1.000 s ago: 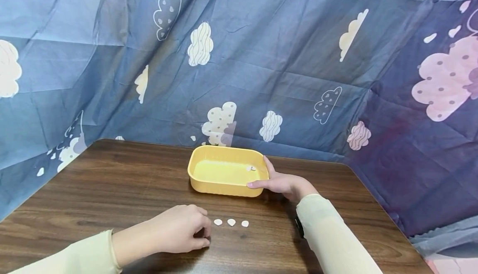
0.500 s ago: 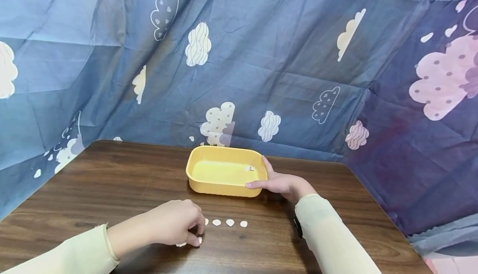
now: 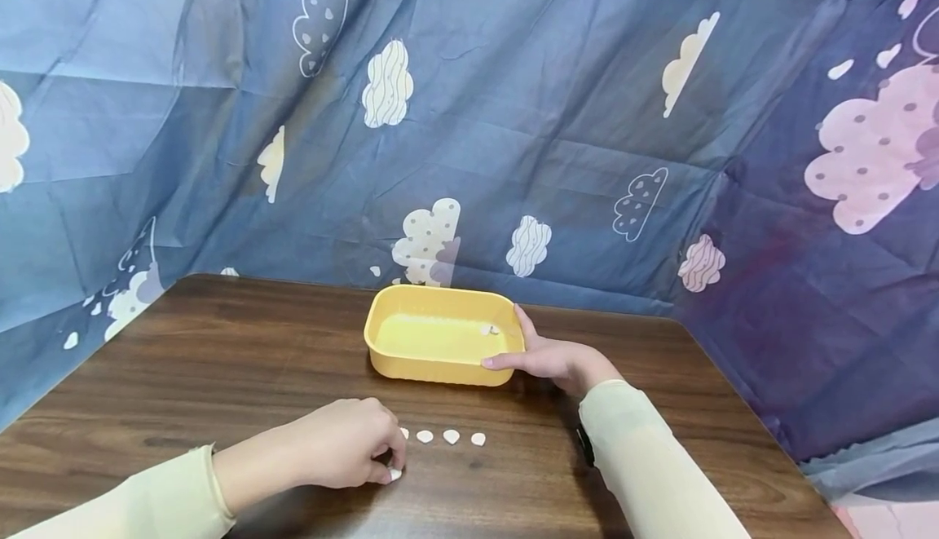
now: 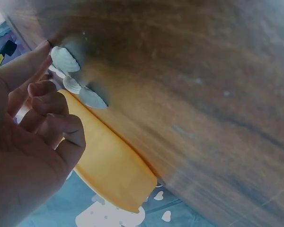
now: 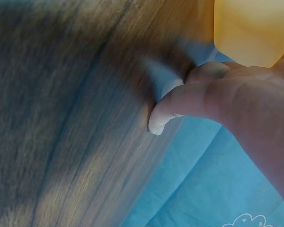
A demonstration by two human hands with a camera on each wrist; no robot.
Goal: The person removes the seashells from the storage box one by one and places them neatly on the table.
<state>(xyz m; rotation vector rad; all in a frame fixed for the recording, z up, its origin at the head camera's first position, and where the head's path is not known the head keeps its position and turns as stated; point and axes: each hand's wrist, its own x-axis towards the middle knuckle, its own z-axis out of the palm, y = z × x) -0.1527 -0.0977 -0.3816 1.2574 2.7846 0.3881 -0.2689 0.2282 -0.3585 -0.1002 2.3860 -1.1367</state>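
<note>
In the head view, my left hand (image 3: 345,445) reaches low over the table, its thumb and forefinger pinching a small white seashell (image 3: 395,474) at the tabletop. Up close in the left wrist view, the ribbed seashell (image 4: 65,59) meets the fingertips while the other fingers curl loosely. Beyond it lie more white shells (image 4: 92,97), which form a row with a shell (image 3: 451,437) beside the hand. My right hand (image 3: 553,360) grips the right end of a yellow plastic basket (image 3: 440,372), thumb on the front rim and fingers around the side. Small white pieces (image 3: 489,329) lie inside the basket.
A dark wood-grain table (image 3: 242,343) carries everything. Behind it and along the sides hangs a blue curtain (image 3: 469,131) printed with clouds. The basket stands toward the back of the table, beyond the shell row.
My left hand has drawn back slightly from the row, uncovering a fourth shell at its left end, and now has a shell at its fingertips. My right hand and the basket stay put.
</note>
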